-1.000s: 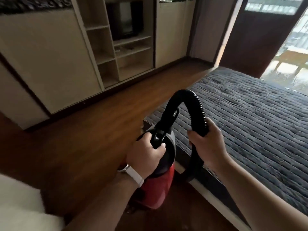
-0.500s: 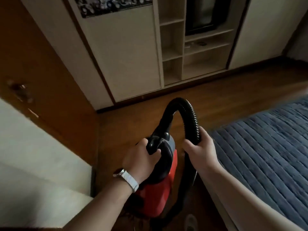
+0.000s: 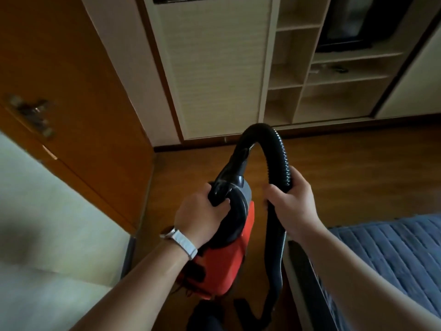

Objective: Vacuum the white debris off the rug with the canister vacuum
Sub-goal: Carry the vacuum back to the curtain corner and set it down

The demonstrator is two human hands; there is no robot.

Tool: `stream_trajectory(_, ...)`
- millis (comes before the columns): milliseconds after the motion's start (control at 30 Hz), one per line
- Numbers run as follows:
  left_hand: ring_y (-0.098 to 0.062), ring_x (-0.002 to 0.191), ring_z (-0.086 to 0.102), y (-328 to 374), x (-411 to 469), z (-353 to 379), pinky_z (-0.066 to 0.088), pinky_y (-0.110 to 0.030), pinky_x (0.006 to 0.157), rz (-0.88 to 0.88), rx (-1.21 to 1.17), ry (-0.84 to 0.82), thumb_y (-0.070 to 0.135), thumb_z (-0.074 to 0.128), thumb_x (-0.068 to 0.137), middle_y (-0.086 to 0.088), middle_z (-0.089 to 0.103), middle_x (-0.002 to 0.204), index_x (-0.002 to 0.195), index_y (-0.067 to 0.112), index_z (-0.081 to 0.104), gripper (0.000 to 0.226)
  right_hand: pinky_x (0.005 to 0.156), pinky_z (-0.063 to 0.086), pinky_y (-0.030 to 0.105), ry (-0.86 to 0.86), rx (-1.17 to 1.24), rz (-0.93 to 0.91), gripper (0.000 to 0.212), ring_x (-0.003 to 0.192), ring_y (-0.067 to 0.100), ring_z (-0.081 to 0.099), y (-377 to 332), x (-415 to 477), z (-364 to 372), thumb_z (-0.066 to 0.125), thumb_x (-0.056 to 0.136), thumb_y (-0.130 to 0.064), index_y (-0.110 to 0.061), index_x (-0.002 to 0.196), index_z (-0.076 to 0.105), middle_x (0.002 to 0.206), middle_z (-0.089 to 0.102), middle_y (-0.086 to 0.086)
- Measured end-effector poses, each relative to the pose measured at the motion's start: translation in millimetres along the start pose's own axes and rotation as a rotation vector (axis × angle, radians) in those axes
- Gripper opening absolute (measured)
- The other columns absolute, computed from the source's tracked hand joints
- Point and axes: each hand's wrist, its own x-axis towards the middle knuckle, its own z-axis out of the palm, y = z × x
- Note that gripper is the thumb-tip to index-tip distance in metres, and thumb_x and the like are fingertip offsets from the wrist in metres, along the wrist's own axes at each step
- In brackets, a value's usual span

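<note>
Vacuum (image 3: 229, 256), red canister with a black top, hangs under the left hand (image 3: 200, 216), which is wrapped round the black handle (image 3: 218, 193); watch (image 3: 179, 238) on that wrist. Right hand (image 3: 294, 204) is clenched round the ribbed hose (image 3: 278, 149), which arches up ahead of both hands and drops below the right hand toward the floor (image 3: 346, 168). Nozzle end not clear, dark and low in frame. Bed (image 3: 393, 247) with a blue quilt sits right of the right hand; door (image 3: 71, 91) is left of the left hand, shelves (image 3: 298, 75) ahead. Pale blurred surface below-left of the left hand, can't tell what it is. No white debris visible. Step looks like carrying the vacuum into position, cleaning not started. Next move calls for finding the rug, setting the canister down beside it and freeing the nozzle end.
</note>
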Motion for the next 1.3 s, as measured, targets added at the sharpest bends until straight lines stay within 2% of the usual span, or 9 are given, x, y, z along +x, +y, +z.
stream_trajectory(167, -0.012, 0.052, 0.056, -7.2, 102.6, 21.8, 0.038, -0.026, 0.046, 0.056, -0.077, -0.058, 0.039, 0.065, 0.084, 0.005, 0.054, 0.059, 0.072, 0.026, 0.045, 0.027, 0.049, 0.048, 0.032, 0.063, -0.036, 0.017, 0.017, 0.053, 0.021, 0.057, 5.7, 85.6, 10.7, 0.066, 0.078, -0.002, -0.015, 0.082, 0.056, 0.064, 0.059, 0.009)
stream_trajectory(267, -0.015, 0.053, 0.056, -9.8, 176.3, 29.8, 0.047, -0.035, 0.048, 0.107, -0.110, -0.116, 0.040, 0.064, 0.082, 0.005, 0.052, 0.058, 0.071, 0.025, 0.045, 0.026, 0.046, 0.046, 0.026, 0.139, -0.099, 0.017, 0.018, 0.050, 0.017, 0.056, 2.1, 142.5, 22.8, 0.067, 0.078, 0.000, -0.014, 0.079, 0.055, 0.060, 0.059, 0.007)
stream_trajectory(400, -0.020, 0.047, 0.055, -5.3, 265.4, 30.7, 0.050, -0.042, 0.048, 0.155, -0.159, -0.183, 0.041, 0.061, 0.079, 0.003, 0.050, 0.053, 0.070, 0.022, 0.046, 0.026, 0.046, 0.049, 0.037, 0.225, -0.190, 0.021, 0.019, 0.053, 0.029, 0.058, -11.3, 218.7, 36.4, 0.068, 0.077, -0.003, -0.016, 0.078, 0.055, 0.061, 0.060, 0.010)
stream_trajectory(467, -0.018, 0.044, 0.051, 1.7, 309.8, 29.8, 0.048, -0.041, 0.046, 0.175, -0.162, -0.187, 0.041, 0.062, 0.077, 0.003, 0.048, 0.051, 0.068, 0.020, 0.044, 0.029, 0.049, 0.051, 0.042, 0.280, -0.229, 0.018, 0.015, 0.055, 0.032, 0.060, -18.8, 254.3, 38.3, 0.068, 0.077, -0.005, -0.013, 0.081, 0.056, 0.064, 0.063, 0.016)
stream_trajectory(667, -0.017, 0.049, 0.054, 34.8, 405.3, 43.1, 0.044, -0.031, 0.046, 0.310, -0.049, -0.218, 0.038, 0.066, 0.080, 0.002, 0.050, 0.051, 0.067, 0.018, 0.045, 0.032, 0.050, 0.049, 0.033, 0.411, -0.209, 0.075, 0.012, 0.051, 0.018, 0.059, -19.0, 335.3, 20.8, 0.066, 0.078, -0.007, -0.011, 0.083, 0.056, 0.065, 0.064, 0.017)
stream_trajectory(800, -0.017, 0.050, 0.056, 61.5, 466.3, 75.9, 0.043, -0.031, 0.047, 0.303, -0.014, -0.258, 0.038, 0.066, 0.080, -0.001, 0.056, 0.056, 0.069, 0.017, 0.047, 0.031, 0.047, 0.048, 0.028, 0.480, -0.200, 0.080, 0.012, 0.049, 0.014, 0.056, -2.8, 396.2, -1.3, 0.065, 0.078, -0.007, -0.015, 0.083, 0.057, 0.066, 0.064, 0.016)
stream_trajectory(1000, -0.014, 0.051, 0.057, 121.5, 546.3, 140.8, 0.043, -0.021, 0.043, 0.250, -0.050, -0.313, 0.033, 0.064, 0.084, -0.003, 0.062, 0.063, 0.071, 0.018, 0.046, 0.027, 0.052, 0.053, 0.043, 0.484, -0.115, 0.097, 0.017, 0.057, 0.028, 0.059, 29.9, 505.9, -53.3, 0.066, 0.076, -0.007, -0.021, 0.079, 0.057, 0.071, 0.063, 0.019)
stream_trajectory(1133, -0.017, 0.050, 0.062, 170.7, 601.0, 182.7, 0.056, -0.042, 0.051, 0.216, -0.006, -0.335, 0.048, 0.060, 0.079, -0.001, 0.063, 0.060, 0.075, 0.025, 0.050, 0.025, 0.050, 0.051, 0.039, 0.473, -0.104, 0.110, 0.020, 0.060, 0.032, 0.061, 32.9, 571.2, -99.5, 0.068, 0.076, -0.008, -0.023, 0.083, 0.058, 0.071, 0.064, 0.016)
stream_trajectory(1300, -0.016, 0.050, 0.062, 243.5, 652.0, 239.6, 0.056, -0.043, 0.051, 0.269, -0.017, -0.375, 0.050, 0.058, 0.074, 0.001, 0.062, 0.058, 0.072, 0.024, 0.050, 0.028, 0.056, 0.055, 0.049, 0.505, -0.118, 0.132, 0.021, 0.068, 0.038, 0.064, 34.7, 625.9, -174.9, 0.069, 0.076, -0.009, -0.024, 0.087, 0.058, 0.077, 0.065, 0.019)
